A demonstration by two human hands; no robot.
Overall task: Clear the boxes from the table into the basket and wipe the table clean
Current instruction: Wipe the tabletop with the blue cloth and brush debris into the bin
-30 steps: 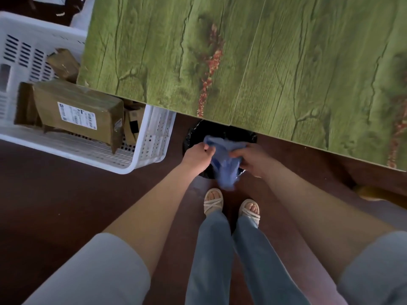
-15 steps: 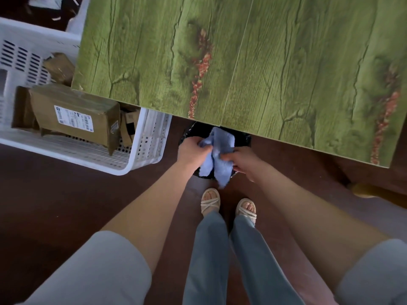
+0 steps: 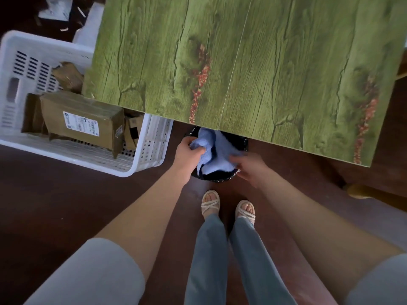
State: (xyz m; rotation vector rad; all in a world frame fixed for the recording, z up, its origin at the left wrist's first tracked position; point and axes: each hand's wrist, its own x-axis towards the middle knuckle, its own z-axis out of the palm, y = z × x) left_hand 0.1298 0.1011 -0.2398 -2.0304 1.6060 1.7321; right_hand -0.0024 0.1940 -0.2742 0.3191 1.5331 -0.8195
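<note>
A light blue cloth is held between both hands just below the table's near edge, over a black bin. My left hand grips its bunched left end. My right hand holds its right side and is blurred. The green wood-grain table has no boxes on it. A white plastic basket stands on the floor at the left, partly under the table, and holds several brown cardboard boxes, the largest labelled box lying in front.
The floor is dark brown. My two feet in sandals stand just behind the black bin. Part of a wooden chair or stool shows at the right. Scraps of paper lie on the floor at top left.
The cloth has gone from hanging down to being spread wider between my hands, which have moved apart and slightly up toward the table edge. The view has shifted a little.
</note>
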